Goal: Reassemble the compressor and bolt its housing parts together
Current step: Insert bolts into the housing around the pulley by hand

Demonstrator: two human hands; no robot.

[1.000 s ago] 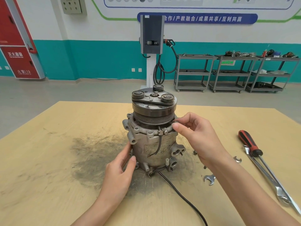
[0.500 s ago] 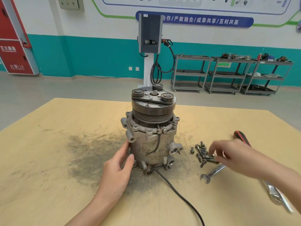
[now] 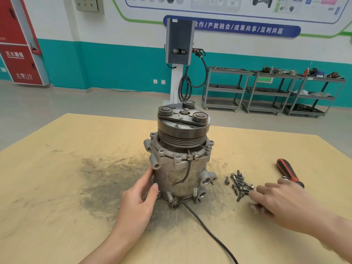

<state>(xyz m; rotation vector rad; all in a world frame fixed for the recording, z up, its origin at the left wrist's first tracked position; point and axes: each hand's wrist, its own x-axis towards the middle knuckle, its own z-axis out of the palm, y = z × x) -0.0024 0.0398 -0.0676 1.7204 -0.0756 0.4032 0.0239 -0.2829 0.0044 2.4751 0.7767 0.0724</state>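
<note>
Grey metal, the compressor (image 3: 181, 161) is standing upright in the middle of the wooden table (image 3: 57, 187). The left hand (image 3: 139, 199) is resting against its lower side, fingers straight and together. The right hand (image 3: 282, 202) is reaching, fingers spread apart, toward the pile of bolts (image 3: 240, 184) lying just beside the compressor; the fingertips are blurred.

We see a white wall (image 3: 57, 20) with a teal lower band (image 3: 114, 69) and a blue banner of white characters (image 3: 238, 27). A red cabinet (image 3: 19, 44) stands at far left. The floor (image 3: 76, 103) is grey. A white post carries a dark charging unit (image 3: 180, 42) with looped black cable. Three grey metal shelf carts (image 3: 266, 90) line the wall at right.
</note>
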